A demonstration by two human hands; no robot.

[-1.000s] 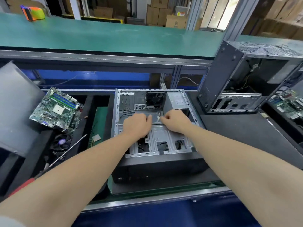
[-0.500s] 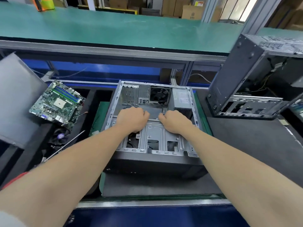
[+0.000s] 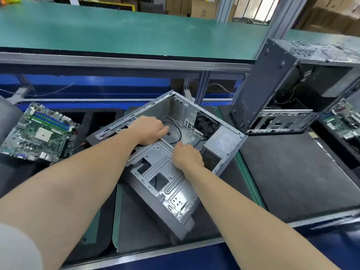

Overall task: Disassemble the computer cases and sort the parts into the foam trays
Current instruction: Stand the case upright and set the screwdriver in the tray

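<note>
A pale grey sleeve (image 3: pixel 17 248) shows at 7 o'clock, and two bare forearms reach forward from the near edge. Under them lies a dark grey mat with green edging (image 3: pixel 140 221). On the mat, at the centre, sits the open grey sheet-metal computer case (image 3: pixel 175 217), turned askew so that its near corner points to 6 o'clock and its far corner to 12.

The right hand (image 3: pixel 187 156) rests on the perforated silver drive bracket (image 3: pixel 161 178) that spans the case's near half. Its fingers are curled together over the bracket's far edge, with the tips hidden. The left hand (image 3: pixel 148 131) lies at 11 o'clock from the right one, and its wrist crosses the case's left wall. Its fingers are bent and tucked down, and I cannot tell what they clasp.

Past the hands a thin black cable (image 3: pixel 180 133) loops over the case floor. A silver boxy power supply (image 3: pixel 221 145) sits at the case's 3 o'clock corner, just beside a black rear fan (image 3: pixel 206 123).

At 9 o'clock a green motherboard (image 3: pixel 39 133) lies tilted on a black foam tray (image 3: pixel 101 117). At 2 o'clock a second, dark grey computer chassis (image 3: pixel 259 94) stands on its side with its open side toward the viewer. At 3 o'clock another circuit board (image 3: pixel 342 121) is partly cut off.

A long green-topped bench (image 3: pixel 116 32) runs across 12 o'clock, and brown cardboard boxes (image 3: pixel 202 8) stand beyond it.
</note>
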